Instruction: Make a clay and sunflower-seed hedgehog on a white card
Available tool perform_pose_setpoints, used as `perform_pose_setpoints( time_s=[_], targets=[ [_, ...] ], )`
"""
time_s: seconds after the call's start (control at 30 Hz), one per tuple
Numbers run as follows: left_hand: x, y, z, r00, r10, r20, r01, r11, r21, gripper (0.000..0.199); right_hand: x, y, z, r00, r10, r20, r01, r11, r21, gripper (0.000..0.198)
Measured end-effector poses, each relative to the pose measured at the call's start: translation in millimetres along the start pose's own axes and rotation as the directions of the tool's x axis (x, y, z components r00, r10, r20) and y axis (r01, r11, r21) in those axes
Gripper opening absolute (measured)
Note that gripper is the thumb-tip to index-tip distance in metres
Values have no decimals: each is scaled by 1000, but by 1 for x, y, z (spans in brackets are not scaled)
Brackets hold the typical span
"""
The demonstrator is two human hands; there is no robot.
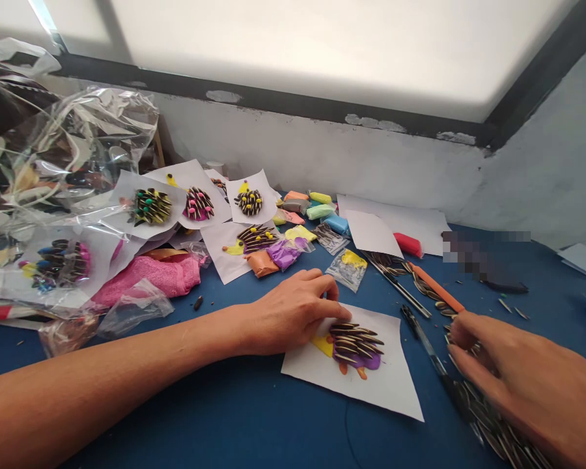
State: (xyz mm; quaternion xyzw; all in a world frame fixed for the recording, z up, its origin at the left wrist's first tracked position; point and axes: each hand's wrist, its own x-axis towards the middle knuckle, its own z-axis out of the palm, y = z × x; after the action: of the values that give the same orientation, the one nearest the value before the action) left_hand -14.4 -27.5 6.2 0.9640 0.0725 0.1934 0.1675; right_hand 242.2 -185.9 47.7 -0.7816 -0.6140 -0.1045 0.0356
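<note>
My left hand (297, 312) rests over the upper left corner of a white paper sheet (390, 391), its fingers bent and pressing the sheet to the table. On that sheet is a clay hedgehog (356, 348) with a yellow head, purple body, orange feet and sunflower seeds stuck in as spines. My right hand (522, 371) is low over a pile of sunflower seeds (493, 423), thumb and forefinger tips close together; whatever lies between them is too small to make out. An orange stick (437, 286) ends by its fingertips. A pen (432, 352) lies between sheet and seeds.
Several finished hedgehog sheets (248, 202) lie at the back left, beside clear plastic bags (92, 130) and a pink cloth (151, 277). Coloured clay packets (321, 210) and blank paper (371, 231) sit near the wall. A dark, partly blurred-out object (502, 277) is at right.
</note>
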Motion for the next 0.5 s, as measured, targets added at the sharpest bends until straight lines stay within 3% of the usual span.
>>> perform_pose_setpoints(
  time_s=[0.1,0.2,0.3,0.4,0.5],
  targets=[
    [0,0,0,1000,3,-2,-3,1000,-2,34,0,-10,-9,997,-16,79,6,992,123,25],
    [-1,0,0,1000,9,-5,-9,1000,-5,35,1,-19,-14,980,-107,165,61,963,261,26],
    [-1,0,1,1000,9,-9,-9,1000,-1,34,4,-23,-13,961,-130,245,72,969,235,24],
    [-1,-1,2,1000,11,-15,-11,1000,5,34,5,-27,-11,980,-113,166,77,975,207,23],
    [-1,-1,2,1000,9,-10,-9,1000,11,33,2,-35,-13,984,-179,24,161,930,329,21]
  ],
)
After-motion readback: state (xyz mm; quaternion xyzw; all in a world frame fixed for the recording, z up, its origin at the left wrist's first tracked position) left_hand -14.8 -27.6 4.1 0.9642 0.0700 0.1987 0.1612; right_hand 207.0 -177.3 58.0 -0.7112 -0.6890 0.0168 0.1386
